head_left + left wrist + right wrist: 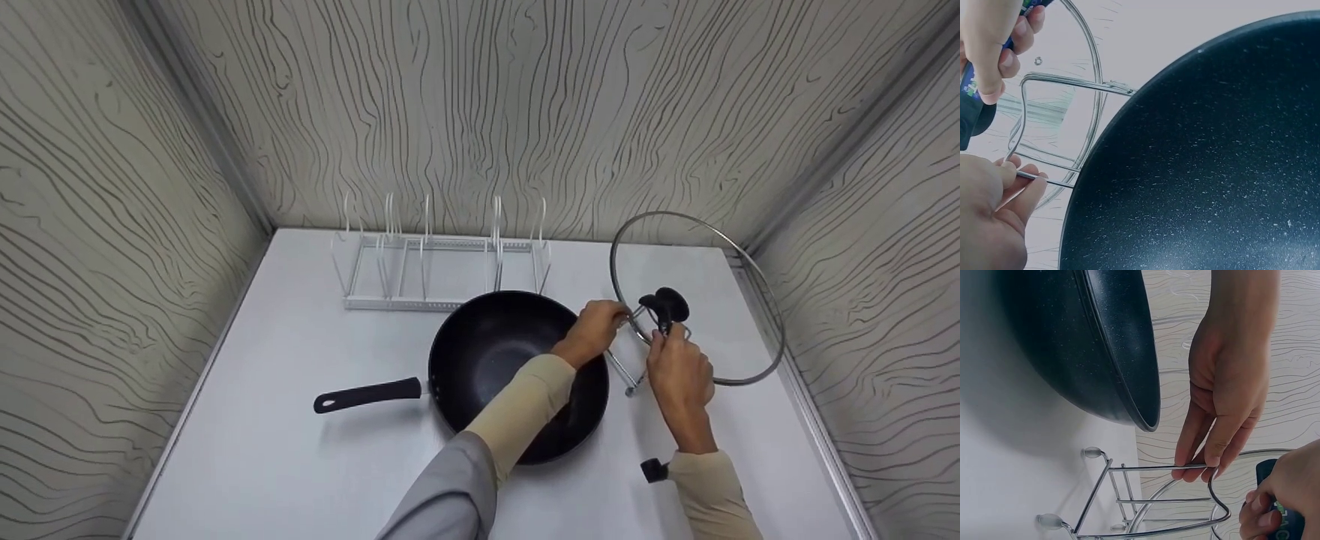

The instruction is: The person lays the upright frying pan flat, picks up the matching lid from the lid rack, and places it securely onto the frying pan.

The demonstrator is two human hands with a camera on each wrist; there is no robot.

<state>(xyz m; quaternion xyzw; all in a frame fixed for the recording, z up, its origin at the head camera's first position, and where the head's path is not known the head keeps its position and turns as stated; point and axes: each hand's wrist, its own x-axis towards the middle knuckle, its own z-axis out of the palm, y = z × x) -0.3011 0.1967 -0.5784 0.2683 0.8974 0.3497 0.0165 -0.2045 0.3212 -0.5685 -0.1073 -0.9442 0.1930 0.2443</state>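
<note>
My left hand [598,328] pinches the top bar of a thin chrome wire stand [1157,500] between thumb and fingers. That stand rises beside the wok's right rim, its feet on the white table in the right wrist view. A round glass lid [720,292] with a metal rim leans upright in it. Fingers of my right hand [681,371] curl around the lid's black handle [660,306], which carries a coloured label. Below my left forearm lies a black speckled wok [487,352], partly covered by the sleeve, its long handle [367,395] pointing left.
A white wire rack [401,304] with several upright loops stands at the back of the table [247,420], behind the wok. Wood-patterned panels [465,112] enclose the back and both sides. The lid's rim comes close to the right panel.
</note>
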